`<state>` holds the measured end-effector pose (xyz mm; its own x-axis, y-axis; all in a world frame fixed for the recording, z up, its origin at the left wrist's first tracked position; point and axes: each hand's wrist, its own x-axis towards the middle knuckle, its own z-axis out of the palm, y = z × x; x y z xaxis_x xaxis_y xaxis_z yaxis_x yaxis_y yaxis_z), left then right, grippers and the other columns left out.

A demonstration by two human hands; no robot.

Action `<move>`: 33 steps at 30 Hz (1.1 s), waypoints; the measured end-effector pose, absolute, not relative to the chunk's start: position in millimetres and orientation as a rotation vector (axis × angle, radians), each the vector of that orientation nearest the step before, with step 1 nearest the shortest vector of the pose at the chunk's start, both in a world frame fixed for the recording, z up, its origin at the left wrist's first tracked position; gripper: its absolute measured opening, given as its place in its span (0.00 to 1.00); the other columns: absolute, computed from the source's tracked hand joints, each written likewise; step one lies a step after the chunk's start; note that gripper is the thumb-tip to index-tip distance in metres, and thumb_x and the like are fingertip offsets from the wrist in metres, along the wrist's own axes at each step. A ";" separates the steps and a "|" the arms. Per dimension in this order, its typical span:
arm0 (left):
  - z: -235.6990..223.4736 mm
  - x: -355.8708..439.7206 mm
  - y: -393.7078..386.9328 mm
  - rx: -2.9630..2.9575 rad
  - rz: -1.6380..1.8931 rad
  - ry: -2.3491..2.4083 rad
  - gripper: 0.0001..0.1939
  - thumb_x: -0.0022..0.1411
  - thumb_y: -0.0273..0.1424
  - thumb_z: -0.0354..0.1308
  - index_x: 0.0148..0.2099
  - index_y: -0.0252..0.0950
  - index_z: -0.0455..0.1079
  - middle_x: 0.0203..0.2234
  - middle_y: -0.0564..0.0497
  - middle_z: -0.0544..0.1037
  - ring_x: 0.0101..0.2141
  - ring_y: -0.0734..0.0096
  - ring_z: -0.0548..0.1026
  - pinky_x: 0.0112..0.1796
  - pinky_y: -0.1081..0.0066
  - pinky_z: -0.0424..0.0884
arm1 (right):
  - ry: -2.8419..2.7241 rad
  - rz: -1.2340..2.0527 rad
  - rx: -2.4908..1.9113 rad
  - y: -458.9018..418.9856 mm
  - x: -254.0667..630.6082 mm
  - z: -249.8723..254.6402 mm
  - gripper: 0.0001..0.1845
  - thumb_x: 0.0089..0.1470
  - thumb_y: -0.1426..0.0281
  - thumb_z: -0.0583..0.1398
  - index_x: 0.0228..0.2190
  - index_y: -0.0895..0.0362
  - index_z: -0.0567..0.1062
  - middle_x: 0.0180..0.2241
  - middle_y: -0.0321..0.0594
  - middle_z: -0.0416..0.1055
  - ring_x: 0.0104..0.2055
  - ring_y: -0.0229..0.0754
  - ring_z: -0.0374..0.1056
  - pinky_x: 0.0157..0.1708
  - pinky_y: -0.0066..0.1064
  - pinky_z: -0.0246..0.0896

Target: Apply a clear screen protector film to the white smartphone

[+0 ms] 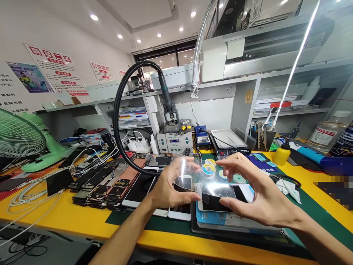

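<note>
My left hand point(173, 184) and my right hand point(252, 189) are raised over the bench, thumbs and fingers curled toward each other. Between them is a thin clear sheet point(190, 170), visible mostly by its glare and faint edge; both hands pinch its sides. Just beneath lies a white-framed phone point(219, 202) with a dark screen, on a blue-and-white pad point(215, 218). Another white phone point(179, 209) rests under my left hand. Small round spools point(209, 170) with yellow and blue labels show behind the sheet.
Stacked phone parts point(110, 184) cover the bench to the left, beside white cables point(33, 197) and a green fan point(41, 147). A hot-air station point(175, 140) with a black looping hose point(117, 121) stands behind. At right are a yellow bottle point(281, 155) and crumpled tissue point(288, 189).
</note>
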<state>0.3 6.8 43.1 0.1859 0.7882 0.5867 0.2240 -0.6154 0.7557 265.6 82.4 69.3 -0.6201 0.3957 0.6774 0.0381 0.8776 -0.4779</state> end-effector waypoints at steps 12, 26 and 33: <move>44.8 -16.2 13.6 1.807 1.543 0.842 0.41 0.54 0.38 0.76 0.66 0.41 0.63 0.51 0.41 0.78 0.54 0.44 0.79 0.58 0.45 0.72 | -2.109 0.522 -0.338 88.8 264.2 68.2 0.30 0.56 0.63 0.69 0.57 0.47 0.68 0.40 0.42 0.67 0.36 0.46 0.68 0.36 0.41 0.71; 54.6 -30.3 18.0 1.689 1.609 0.960 0.39 0.57 0.47 0.69 0.64 0.37 0.62 0.46 0.43 0.77 0.46 0.50 0.81 0.53 0.48 0.74 | -1.952 0.587 -0.465 102.1 261.9 57.8 0.31 0.55 0.62 0.70 0.57 0.52 0.68 0.38 0.38 0.68 0.32 0.39 0.68 0.32 0.34 0.71; 68.4 -46.0 23.8 1.580 1.573 1.433 0.41 0.59 0.54 0.64 0.64 0.33 0.61 0.40 0.46 0.77 0.40 0.58 0.82 0.47 0.55 0.78 | -1.813 0.775 -0.604 113.4 263.3 54.7 0.38 0.50 0.56 0.73 0.58 0.52 0.69 0.45 0.45 0.73 0.40 0.48 0.74 0.35 0.40 0.74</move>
